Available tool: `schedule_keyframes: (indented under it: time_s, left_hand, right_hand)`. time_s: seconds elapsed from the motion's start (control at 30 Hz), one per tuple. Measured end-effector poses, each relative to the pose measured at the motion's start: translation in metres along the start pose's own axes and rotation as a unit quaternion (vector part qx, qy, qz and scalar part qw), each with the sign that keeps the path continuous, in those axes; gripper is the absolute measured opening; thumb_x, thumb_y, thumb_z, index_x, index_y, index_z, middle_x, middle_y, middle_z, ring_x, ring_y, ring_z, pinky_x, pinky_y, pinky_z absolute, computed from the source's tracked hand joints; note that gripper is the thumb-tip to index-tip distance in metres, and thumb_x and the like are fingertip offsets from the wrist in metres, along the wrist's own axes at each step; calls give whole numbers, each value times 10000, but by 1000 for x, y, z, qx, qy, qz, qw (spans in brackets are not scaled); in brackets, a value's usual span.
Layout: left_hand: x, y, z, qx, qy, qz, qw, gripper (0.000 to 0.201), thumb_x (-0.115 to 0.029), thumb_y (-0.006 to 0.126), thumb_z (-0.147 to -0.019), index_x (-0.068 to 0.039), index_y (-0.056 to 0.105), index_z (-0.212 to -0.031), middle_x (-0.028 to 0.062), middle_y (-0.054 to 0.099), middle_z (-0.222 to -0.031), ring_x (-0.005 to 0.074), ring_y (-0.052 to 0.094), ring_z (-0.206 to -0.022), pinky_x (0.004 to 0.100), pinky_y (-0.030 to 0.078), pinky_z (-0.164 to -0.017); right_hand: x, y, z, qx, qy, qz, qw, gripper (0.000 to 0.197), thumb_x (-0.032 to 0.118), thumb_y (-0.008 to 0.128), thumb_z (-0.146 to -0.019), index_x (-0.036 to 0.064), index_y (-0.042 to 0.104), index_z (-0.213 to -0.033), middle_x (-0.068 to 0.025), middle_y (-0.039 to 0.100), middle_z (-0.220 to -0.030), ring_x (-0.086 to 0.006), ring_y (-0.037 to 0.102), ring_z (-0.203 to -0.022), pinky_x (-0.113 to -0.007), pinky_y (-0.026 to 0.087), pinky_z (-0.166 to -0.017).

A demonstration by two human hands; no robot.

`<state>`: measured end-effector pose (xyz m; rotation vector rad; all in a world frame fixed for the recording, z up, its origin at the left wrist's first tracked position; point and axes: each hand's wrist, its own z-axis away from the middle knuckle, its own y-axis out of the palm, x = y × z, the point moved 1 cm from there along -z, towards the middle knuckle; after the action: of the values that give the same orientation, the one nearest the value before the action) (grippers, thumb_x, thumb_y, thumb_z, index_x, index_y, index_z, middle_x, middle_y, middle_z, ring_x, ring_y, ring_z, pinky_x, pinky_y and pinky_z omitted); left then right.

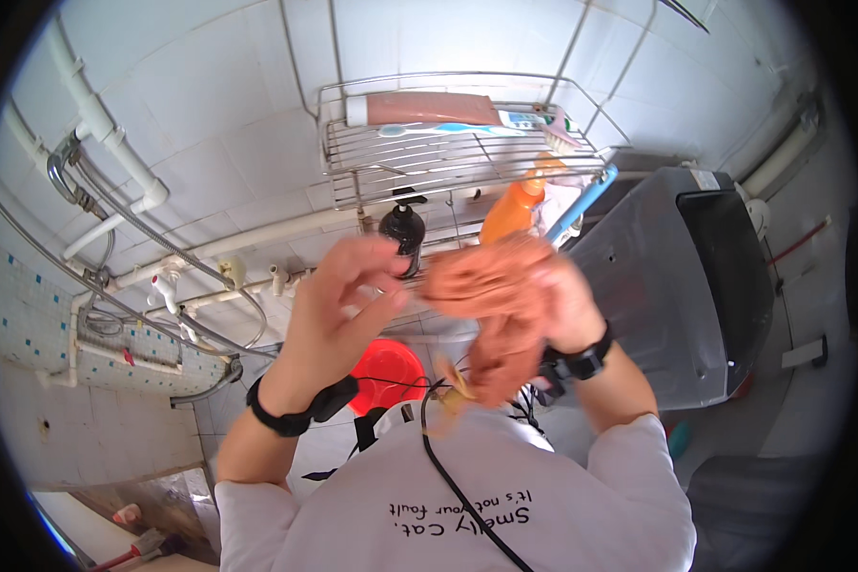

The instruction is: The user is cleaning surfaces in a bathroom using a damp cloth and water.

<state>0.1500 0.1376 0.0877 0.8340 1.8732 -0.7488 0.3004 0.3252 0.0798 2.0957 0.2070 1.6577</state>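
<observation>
The right hand (pixel 553 296) grips an orange cloth (pixel 491 315), bunched and blurred, which hangs from its fingers down toward the chest. The left hand (pixel 348 296) is open with fingers spread, just beside the cloth's left edge; contact cannot be told. Behind both, a wire rack (pixel 448 153) on the tiled wall carries a tube and toothbrush, with a dark pump bottle (pixel 402 229) and orange bottle (pixel 513 212) below.

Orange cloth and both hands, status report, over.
Right hand gripping the orange cloth, bunched and motion-blurred. Left hand open, fingers spread beside it, contact unclear. Wire rack behind, with black pump bottle and orange bottle.
</observation>
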Motion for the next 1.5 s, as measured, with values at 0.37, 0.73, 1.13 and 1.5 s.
schedule_keyframes:
  time_s: [0.37,0.73,1.13,1.5]
  left_hand:
    - [91,-104,132,-235,-250,22,939,174,-106,563,-869,-8,562,-1013,71,649,-843,109,598,-697,207,445,-577]
    - [123,-107,169,-302,-318,47,898,158,-103,557,-870,-12,566,-999,56,639,-821,96,586,-681,196,432,-561]
    - [131,-115,152,-280,-334,19,900,170,-103,547,-862,-3,561,-999,42,634,-809,88,577,-680,195,424,-558]
    - [131,-115,151,-272,-322,-1,907,158,-80,551,-843,-3,576,-978,33,621,-780,89,574,-670,202,429,-560]
  right_hand:
    - [134,45,-143,207,-109,711,664,346,55,561,-753,-36,524,-1085,-97,509,-993,-169,528,-894,-261,432,-770]
    - [56,50,-225,499,26,705,503,259,88,540,-827,7,577,-1070,-133,514,-1105,-301,560,-912,-358,462,-778]
    - [47,58,-229,462,49,740,486,155,91,521,-798,-6,549,-914,-118,521,-844,-312,551,-745,-390,452,-676]
    - [81,38,-207,354,221,776,474,93,35,523,-791,-13,529,-871,-106,503,-796,-286,547,-748,-361,442,-648]
